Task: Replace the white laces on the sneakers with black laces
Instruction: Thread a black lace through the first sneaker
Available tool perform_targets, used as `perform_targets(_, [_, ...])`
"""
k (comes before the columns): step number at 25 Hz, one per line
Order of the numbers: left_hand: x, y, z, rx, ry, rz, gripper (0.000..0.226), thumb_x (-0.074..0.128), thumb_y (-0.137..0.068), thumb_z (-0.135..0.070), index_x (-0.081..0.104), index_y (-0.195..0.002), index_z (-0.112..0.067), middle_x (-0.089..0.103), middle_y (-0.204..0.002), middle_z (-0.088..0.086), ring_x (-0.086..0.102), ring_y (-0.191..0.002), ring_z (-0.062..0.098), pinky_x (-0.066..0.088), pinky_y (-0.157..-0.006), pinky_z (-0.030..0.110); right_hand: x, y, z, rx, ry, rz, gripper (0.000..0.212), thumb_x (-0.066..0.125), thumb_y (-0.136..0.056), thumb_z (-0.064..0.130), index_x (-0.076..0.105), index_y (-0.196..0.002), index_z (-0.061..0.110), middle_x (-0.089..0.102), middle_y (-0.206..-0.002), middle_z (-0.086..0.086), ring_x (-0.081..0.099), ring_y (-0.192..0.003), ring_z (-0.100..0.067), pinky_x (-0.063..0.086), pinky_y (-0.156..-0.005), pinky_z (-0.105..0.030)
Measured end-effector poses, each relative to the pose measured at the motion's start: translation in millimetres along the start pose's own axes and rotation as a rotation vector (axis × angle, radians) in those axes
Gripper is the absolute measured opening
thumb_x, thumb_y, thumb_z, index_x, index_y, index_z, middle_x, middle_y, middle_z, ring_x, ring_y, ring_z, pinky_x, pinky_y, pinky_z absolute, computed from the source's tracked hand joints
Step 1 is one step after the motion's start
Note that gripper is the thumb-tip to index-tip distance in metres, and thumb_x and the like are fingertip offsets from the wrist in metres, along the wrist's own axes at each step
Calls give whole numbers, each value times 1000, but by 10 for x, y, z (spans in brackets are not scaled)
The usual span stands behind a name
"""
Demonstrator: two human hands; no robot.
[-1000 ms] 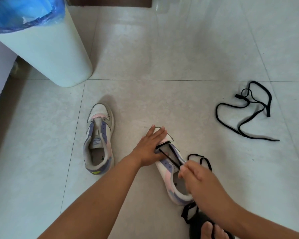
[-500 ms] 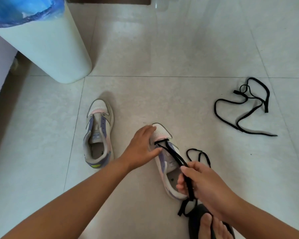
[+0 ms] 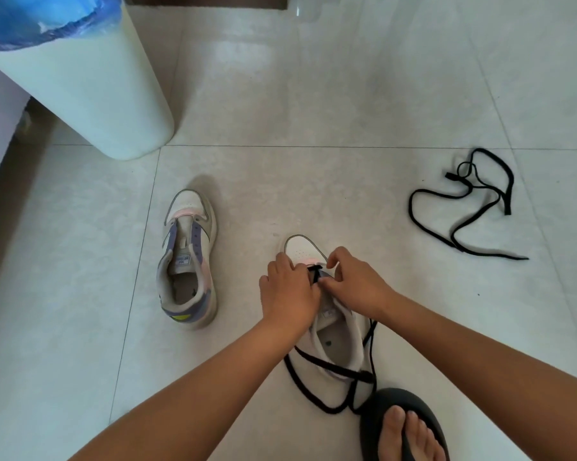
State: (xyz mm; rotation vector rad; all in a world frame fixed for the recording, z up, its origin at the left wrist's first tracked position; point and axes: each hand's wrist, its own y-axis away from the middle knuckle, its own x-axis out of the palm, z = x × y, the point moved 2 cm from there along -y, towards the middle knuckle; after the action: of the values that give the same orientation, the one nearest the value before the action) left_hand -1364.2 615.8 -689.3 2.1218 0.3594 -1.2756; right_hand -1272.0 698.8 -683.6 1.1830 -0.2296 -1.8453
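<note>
Two white, pink and purple sneakers lie on the tiled floor. The left sneaker [image 3: 188, 257] stands apart with no lace in it. Over the front eyelets of the right sneaker [image 3: 338, 334] both my hands meet. My left hand [image 3: 288, 291] and my right hand [image 3: 355, 281] each pinch the black lace [image 3: 315, 272] where it crosses the lowest eyelets. The lace's loose ends [image 3: 327, 387] trail around the heel onto the floor. A second black lace [image 3: 463, 207] lies loose to the far right.
A white bin [image 3: 90, 94] with a blue liner stands at the upper left. My foot in a black flip-flop [image 3: 403, 427] rests at the bottom right, beside the trailing lace.
My right hand has let the pulled lace go slack and moved forward to the front eyelets. My left hand shifted from the toe onto the lace. The lace ends dropped around the heel.
</note>
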Motion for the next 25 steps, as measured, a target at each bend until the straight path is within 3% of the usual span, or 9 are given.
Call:
perform_targets(3, [17,3,-64,1,-34,80,33,44,-92,-35,57,-117,-18,37,-122,7,38,-112,25,34,-87,34,-7,-73,4,-30,52,21,21,51,-90,25,39,-104,15,60,-80,-6,56,-72,-25,42,-63,-34])
perform_targets(6, [11,44,-38,82,20,101,26,44,-95,-32,63,-108,-20,38,-117,4,39,-110,22,35,-87,32,15,-62,6,-72,78,-8,17,49,-90,19,34,-97,15,54,-75,-4,50,-66,-23,35,-57,-32])
perform_targets(10, [-63,36,187,-82,605,197,27,52,-93,-33,70,-76,-21,57,-90,9,53,-81,16,47,-84,38,-15,-74,-11,-62,9,-97,12,48,-87,12,36,-90,14,49,-70,-3,44,-61,-22,32,-55,-32])
perform_targets(12, [-175,71,289,-130,768,240,32,54,-93,-28,69,-67,-19,67,-75,5,58,-72,13,49,-75,27,-56,-106,-3,-80,35,-86,8,48,-87,12,40,-90,14,51,-74,-4,46,-66,-24,34,-59,-32])
perform_targets(14, [-328,61,392,-183,856,221,31,54,-94,-23,68,-67,-15,66,-68,0,60,-70,10,49,-73,16,-85,-112,30,-109,76,-96,3,49,-89,15,47,-91,17,48,-80,2,48,-72,-20,35,-62,-30])
perform_targets(18, [-552,-97,549,-310,1107,252,28,50,-97,-19,65,-79,-6,61,-69,7,61,-67,19,55,-73,27,-59,-69,138,-15,1,-164,25,50,-93,27,64,-81,10,46,-72,4,47,-65,-14,36,-58,-27])
perform_targets(21, [-594,-115,524,-345,1124,348,27,45,-100,-19,62,-86,-4,60,-69,7,61,-64,19,55,-66,28,-16,-120,220,112,-152,-77,42,56,-89,30,46,-55,8,39,-53,-3,34,-48,-14,27,-48,-27])
perform_targets(23, [-611,-93,492,-347,1106,388,26,40,-101,-17,59,-91,-3,62,-68,8,63,-61,19,55,-62,28,0,-175,288,125,-108,-39,47,59,-88,30,37,-50,12,32,-48,-1,30,-45,-14,24,-47,-28])
perform_targets(25, [-643,-71,495,-346,1120,439,24,37,-102,-15,56,-93,-3,66,-66,8,65,-59,20,56,-60,28,31,-222,321,107,-63,2,37,60,-87,29,52,-57,8,41,-54,-2,40,-52,-16,31,-52,-27])
